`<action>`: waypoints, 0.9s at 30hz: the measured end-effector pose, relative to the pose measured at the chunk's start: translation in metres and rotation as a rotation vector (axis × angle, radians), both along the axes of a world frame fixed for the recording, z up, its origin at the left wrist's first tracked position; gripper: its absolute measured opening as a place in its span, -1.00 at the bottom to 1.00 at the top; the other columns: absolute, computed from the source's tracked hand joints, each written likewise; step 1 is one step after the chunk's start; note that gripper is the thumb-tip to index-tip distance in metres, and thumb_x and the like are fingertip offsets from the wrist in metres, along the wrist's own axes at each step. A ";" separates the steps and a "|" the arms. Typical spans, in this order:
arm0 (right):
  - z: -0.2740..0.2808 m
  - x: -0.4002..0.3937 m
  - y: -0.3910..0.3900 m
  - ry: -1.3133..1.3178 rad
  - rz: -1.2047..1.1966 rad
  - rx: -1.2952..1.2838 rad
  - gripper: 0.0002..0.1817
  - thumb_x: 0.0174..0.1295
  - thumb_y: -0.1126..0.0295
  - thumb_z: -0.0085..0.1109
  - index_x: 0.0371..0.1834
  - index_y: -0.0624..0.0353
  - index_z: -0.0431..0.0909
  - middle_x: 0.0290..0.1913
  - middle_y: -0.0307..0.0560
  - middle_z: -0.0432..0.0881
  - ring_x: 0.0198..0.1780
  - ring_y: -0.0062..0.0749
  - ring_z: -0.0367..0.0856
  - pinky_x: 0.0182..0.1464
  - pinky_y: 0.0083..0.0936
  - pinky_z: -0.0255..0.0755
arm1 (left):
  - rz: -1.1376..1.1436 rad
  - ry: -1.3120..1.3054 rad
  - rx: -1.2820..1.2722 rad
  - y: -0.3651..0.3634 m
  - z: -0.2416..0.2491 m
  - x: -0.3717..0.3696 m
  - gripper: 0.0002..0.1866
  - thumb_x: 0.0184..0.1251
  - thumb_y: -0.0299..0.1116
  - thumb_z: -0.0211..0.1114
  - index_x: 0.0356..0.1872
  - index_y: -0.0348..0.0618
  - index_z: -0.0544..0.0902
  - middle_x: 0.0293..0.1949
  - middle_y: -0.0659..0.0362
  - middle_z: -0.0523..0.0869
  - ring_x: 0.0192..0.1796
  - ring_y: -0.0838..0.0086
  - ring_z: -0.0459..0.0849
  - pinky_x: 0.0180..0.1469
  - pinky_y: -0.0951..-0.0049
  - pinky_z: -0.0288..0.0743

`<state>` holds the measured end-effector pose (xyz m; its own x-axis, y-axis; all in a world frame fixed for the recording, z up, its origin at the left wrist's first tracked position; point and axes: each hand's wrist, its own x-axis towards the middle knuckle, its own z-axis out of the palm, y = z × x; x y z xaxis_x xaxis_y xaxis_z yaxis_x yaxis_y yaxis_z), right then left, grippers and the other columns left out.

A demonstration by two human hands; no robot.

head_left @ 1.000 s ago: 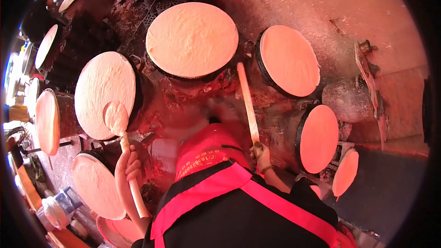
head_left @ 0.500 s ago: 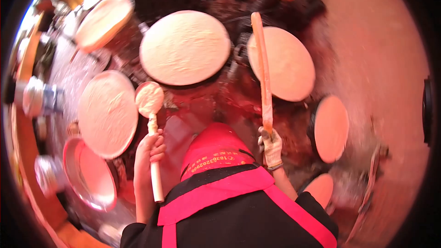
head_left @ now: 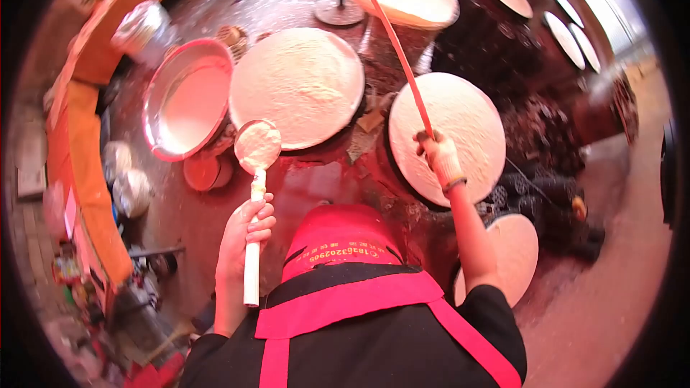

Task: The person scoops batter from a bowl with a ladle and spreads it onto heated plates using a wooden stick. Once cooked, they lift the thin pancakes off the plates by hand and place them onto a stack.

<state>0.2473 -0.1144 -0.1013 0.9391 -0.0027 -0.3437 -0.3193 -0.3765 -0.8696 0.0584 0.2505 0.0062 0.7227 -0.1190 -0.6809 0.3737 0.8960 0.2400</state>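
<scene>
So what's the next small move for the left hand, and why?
I'd probably ease the left hand toward the round pink-rimmed basin: its white-handled ladle carries thick pale batter, the nearby large round pale sheet already looks covered, and the basin sits just beyond.

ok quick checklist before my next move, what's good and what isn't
1. Left hand gripping the ladle: ok, fingers closed round its white handle.
2. Ladle loaded: ok, pale mixture fills its bowl.
3. Right hand on the long stick: ok, held at its near end.
4. Gloves on both hands: not ok, the left is bare.
5. More mixture within view: ok, some lies in the basin.
6. Surfaces hot enough: cannot tell, no heat reading shows.
</scene>
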 end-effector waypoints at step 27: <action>0.073 0.270 0.197 -0.165 0.073 0.146 -0.74 0.12 0.33 0.34 -0.18 0.24 0.63 -0.30 -0.27 0.66 -0.35 -0.58 0.58 -0.22 -0.61 0.43 | 0.291 -0.028 0.071 0.269 -0.030 0.033 -0.79 0.44 -0.51 0.04 0.02 -0.36 0.34 -0.45 0.24 0.32 -0.62 0.75 0.23 -0.73 0.78 0.13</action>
